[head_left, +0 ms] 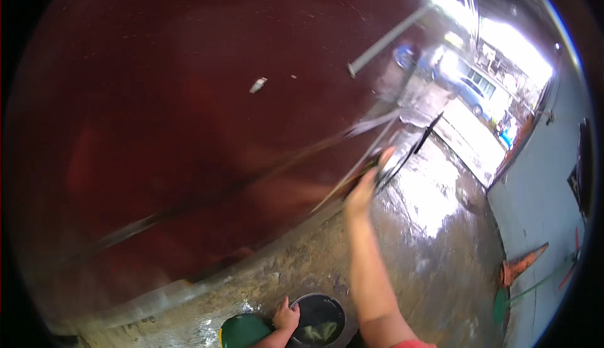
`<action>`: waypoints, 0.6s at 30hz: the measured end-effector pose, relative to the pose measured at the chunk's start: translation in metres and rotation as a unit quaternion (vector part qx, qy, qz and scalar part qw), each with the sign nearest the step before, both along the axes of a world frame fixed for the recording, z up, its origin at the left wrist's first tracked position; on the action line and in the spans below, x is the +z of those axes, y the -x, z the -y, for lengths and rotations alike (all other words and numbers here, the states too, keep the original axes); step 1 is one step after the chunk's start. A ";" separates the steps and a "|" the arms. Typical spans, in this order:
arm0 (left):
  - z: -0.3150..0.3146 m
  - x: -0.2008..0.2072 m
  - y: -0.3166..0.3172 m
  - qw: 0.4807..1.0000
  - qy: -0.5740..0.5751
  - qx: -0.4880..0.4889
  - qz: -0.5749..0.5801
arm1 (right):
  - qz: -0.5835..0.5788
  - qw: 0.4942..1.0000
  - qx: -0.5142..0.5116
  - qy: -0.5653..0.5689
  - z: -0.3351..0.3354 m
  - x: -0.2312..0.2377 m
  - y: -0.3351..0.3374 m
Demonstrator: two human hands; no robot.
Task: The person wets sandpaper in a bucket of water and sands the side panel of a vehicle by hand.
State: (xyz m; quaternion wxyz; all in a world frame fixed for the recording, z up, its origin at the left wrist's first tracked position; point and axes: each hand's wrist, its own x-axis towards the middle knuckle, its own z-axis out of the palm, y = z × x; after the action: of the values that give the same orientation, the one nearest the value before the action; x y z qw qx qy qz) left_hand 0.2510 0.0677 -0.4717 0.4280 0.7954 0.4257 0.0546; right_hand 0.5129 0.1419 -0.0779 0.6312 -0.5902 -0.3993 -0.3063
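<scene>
Low in front of me stands a round black bucket [336,315] with dark water and some pale soft stuff in it. My left hand [287,316] is closed at its left rim, thumb up. My right hand [363,190] is raised beside a large glossy dark red panel [189,134] with a pale strip along it. Its fingers are smeared by motion. A thin dark rod-like thing [428,135] slants up and away just past that hand; whether the hand holds it is unclear.
Wet concrete floor [440,272] runs ahead. Along the right is a light blue wall [541,184] with an orange cone [522,266] against it. A car [472,93] stands far off in bright light. A dark green, yellow-edged shape [242,332] is left of the bucket.
</scene>
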 end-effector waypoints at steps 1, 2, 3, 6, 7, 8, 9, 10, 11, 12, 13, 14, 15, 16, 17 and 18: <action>0.008 0.002 -0.003 1.000 -0.004 -0.020 0.003 | -0.065 0.997 -0.017 -0.029 0.021 0.013 -0.054; 0.011 0.005 -0.014 1.000 -0.007 -0.021 0.011 | -0.126 0.990 -0.028 -0.062 0.035 0.023 -0.094; 0.011 0.004 -0.017 1.000 -0.009 -0.012 0.010 | -0.183 0.978 0.070 -0.072 0.036 0.020 -0.095; 0.002 -0.002 -0.001 0.999 -0.004 -0.010 -0.033 | -0.014 0.996 -0.090 0.023 -0.007 0.004 0.017; -0.002 -0.004 0.004 0.999 -0.009 -0.012 -0.036 | 0.082 0.994 -0.063 0.044 -0.014 0.000 0.070; -0.004 -0.005 0.006 0.999 -0.003 -0.003 -0.033 | 0.180 0.981 -0.036 0.064 -0.015 -0.002 0.098; -0.004 -0.006 0.005 1.000 0.004 0.004 -0.028 | 0.182 0.981 -0.041 0.060 -0.010 0.002 0.086; -0.002 -0.007 0.004 1.000 0.002 -0.004 -0.026 | 0.204 0.977 -0.030 0.054 -0.002 0.009 0.062; -0.003 -0.009 0.002 1.000 -0.002 -0.006 -0.020 | 0.228 0.972 -0.017 0.049 0.005 0.021 0.036; -0.001 -0.008 -0.004 1.000 -0.005 -0.006 -0.011 | 0.065 0.998 0.020 0.003 0.010 0.044 0.006; 0.009 -0.004 -0.007 1.000 -0.002 -0.020 -0.008 | 0.015 0.998 -0.059 0.021 0.031 0.068 -0.044; 0.013 0.001 -0.012 0.999 -0.004 -0.030 -0.010 | -0.068 0.995 -0.077 0.002 0.046 0.088 -0.073; 0.011 0.007 -0.018 0.999 -0.009 -0.030 -0.014 | -0.097 0.991 -0.095 -0.001 0.045 0.091 -0.075; 0.009 0.006 -0.016 0.999 -0.010 -0.027 -0.014 | -0.130 0.986 -0.108 -0.003 0.038 0.094 -0.068; 0.006 0.000 -0.009 1.000 -0.016 -0.015 -0.019 | -0.060 0.995 -0.073 -0.007 0.020 0.083 -0.040; 0.002 -0.010 -0.006 1.000 -0.017 -0.004 -0.016 | 0.019 0.999 -0.038 -0.007 -0.003 0.064 0.007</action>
State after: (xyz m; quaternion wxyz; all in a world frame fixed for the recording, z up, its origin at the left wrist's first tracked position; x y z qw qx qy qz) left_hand 0.2566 0.0653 -0.4820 0.4080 0.8048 0.4285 0.0470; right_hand 0.5062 0.1454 -0.0136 0.6160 -0.5945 -0.3859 -0.3439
